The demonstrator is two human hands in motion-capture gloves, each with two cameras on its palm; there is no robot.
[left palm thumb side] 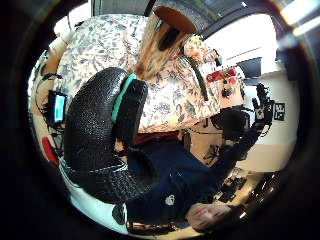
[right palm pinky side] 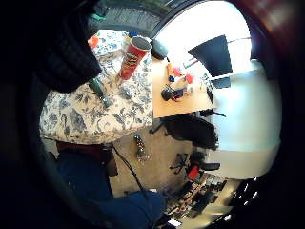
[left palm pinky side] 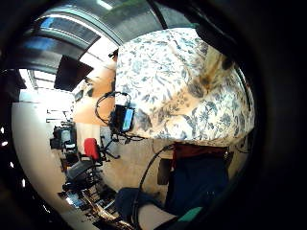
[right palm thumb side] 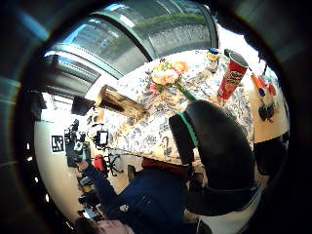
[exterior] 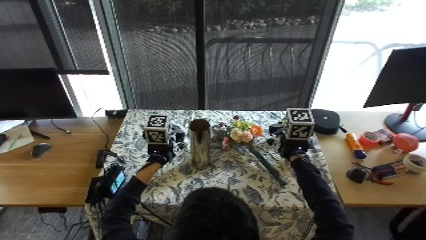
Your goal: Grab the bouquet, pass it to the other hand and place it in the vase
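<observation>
Both hands are raised above the surface point(exterior: 219, 185), the left hand point(exterior: 158, 159) and right hand point(exterior: 291, 150) loosely curled, nothing held. Between the 2 hands, the vase point(exterior: 199, 143) is seen upright nearer the left, the bouquet point(exterior: 249, 142) lying nearer the right.

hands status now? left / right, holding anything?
Left hand: holds nothing, fingers cannot be told.
Right hand: holds nothing; bouquet lies on the table.

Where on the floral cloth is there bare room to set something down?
Free: the near floral tablecloth between both forearms, below the tall metallic vase, left of the green-stemmed bouquet. Crowded: the far strip holding vase, blooms, left hand and right hand.
</observation>
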